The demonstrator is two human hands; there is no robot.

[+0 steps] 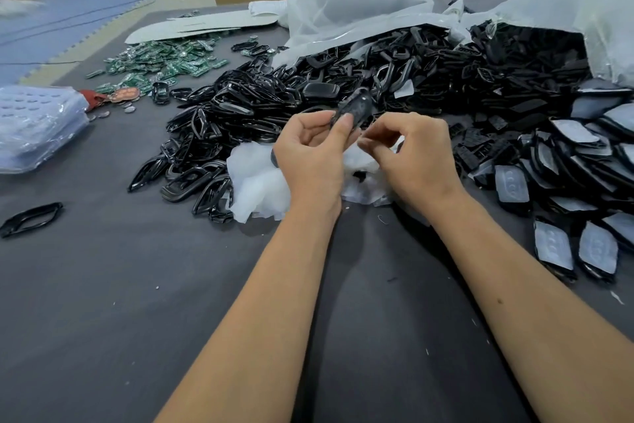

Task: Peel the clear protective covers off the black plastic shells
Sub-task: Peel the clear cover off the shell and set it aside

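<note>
Shell [355,107], light and stiff, sits pinched in your left hand [310,155]; your right hand [410,155], fingers curled, should pick the thin film's edge.

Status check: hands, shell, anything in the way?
Left hand grips black shell above table. Right hand pinching at its lower end, cover hard to see. Peeled covers pile below, not blocking.
</note>
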